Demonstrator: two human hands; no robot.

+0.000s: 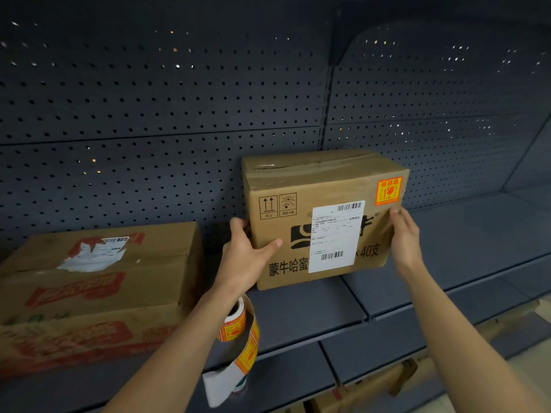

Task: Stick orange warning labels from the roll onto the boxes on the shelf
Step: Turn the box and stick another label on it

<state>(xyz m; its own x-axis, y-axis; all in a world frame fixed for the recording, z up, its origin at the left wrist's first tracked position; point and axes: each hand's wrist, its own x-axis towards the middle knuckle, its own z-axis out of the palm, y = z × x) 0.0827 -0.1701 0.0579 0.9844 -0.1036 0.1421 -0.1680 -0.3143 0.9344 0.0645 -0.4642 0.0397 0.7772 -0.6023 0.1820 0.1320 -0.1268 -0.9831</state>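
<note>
While my left hand [247,251] curls round the left edge of the brown box [322,186], thumb flat on its front, my right hand [405,236] grips the right edge. The front bears an orange warning label [388,190] at top right, a white shipping label [335,236] and black print. The box is far back on the dark shelf [447,248]. Under my left forearm is the label roll [237,321], its strip trailing near. A second box [98,287] stands left.

1. Red-print box [98,293]: cut off by frame's edge, print blurred.
2. Label roll [237,321]: partly behind forearm [185,347].
3. Left hand [243,251]: fingers hidden behind held box [322,180].
4. Shipping label [335,236]: txt too small to read, covers pt of logo.
</note>
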